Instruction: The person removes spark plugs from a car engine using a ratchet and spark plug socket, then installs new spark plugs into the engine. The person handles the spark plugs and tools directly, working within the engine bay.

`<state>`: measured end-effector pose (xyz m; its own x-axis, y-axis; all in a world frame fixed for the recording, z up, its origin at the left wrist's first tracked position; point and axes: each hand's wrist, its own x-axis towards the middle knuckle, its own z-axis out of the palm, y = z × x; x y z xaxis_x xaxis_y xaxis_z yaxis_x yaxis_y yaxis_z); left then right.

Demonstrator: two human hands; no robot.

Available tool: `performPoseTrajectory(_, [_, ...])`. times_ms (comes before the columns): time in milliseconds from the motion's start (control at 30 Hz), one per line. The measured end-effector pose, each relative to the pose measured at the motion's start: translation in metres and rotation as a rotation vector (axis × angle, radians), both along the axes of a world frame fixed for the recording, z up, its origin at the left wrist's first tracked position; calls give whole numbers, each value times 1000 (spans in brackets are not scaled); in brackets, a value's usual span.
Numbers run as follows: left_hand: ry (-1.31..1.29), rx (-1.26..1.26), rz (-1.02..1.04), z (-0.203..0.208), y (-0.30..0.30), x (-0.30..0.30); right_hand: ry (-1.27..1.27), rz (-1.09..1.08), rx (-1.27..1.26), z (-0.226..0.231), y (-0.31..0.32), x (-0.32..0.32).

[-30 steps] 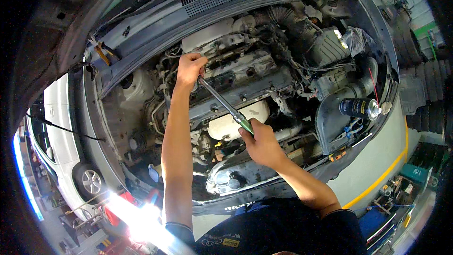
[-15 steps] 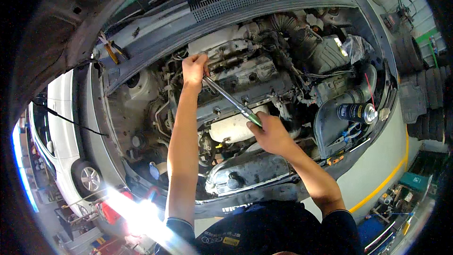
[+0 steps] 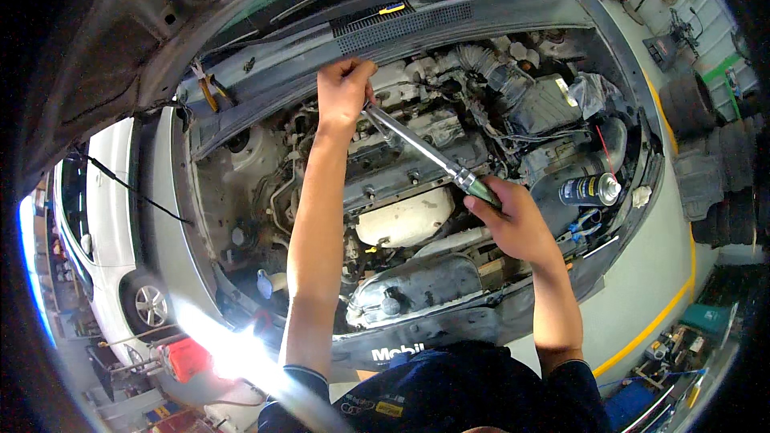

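A long chrome torque wrench [image 3: 421, 147] with a green grip slants over the car's engine [image 3: 437, 136]. Wrapped round the green grip is my right hand [image 3: 520, 223], with its thumb along it. At the wrench's far end, my left hand [image 3: 343, 95] is closed on the head, which its fingers partly hide. A short metal piece [image 3: 387, 130] shows beneath the head, pointing down toward the engine top; where it ends I cannot tell. Below the shaft lies a pale metal heat shield [image 3: 407, 218] on the engine's near side.
A spray can [image 3: 589, 189] with a red straw lies at right, near blue-handled pliers [image 3: 584, 226]. Other pliers [image 3: 207, 88] rest at the far left edge. The raised hood [image 3: 96, 48] hangs at upper left. A bright lamp [image 3: 241, 353] glares at lower left.
Both hands and the wrench have lifted away from the engine. The grip end has swung to the right with my right hand, and the left hand has moved slightly farther away and right.
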<state>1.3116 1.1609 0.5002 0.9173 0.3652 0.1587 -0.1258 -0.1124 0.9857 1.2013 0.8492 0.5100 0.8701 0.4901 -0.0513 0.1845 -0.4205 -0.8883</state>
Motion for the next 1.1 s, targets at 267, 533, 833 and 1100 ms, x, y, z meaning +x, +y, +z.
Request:
performPoseTrajectory(267, [99, 65, -13, -8, -10, -2, -20, -36, 28, -17, -8, -3])
performPoseTrajectory(533, [68, 51, -24, -9, -10, -8, 0, -17, -60, -15, -10, -12])
performPoseTrajectory(833, [77, 74, -81, -11, -20, 3, 15, -62, -28, -12, -12, -20])
performPoseTrajectory(1100, [61, -24, -111, -14, -36, 12, -55, -81, -45, -12, -25, -18])
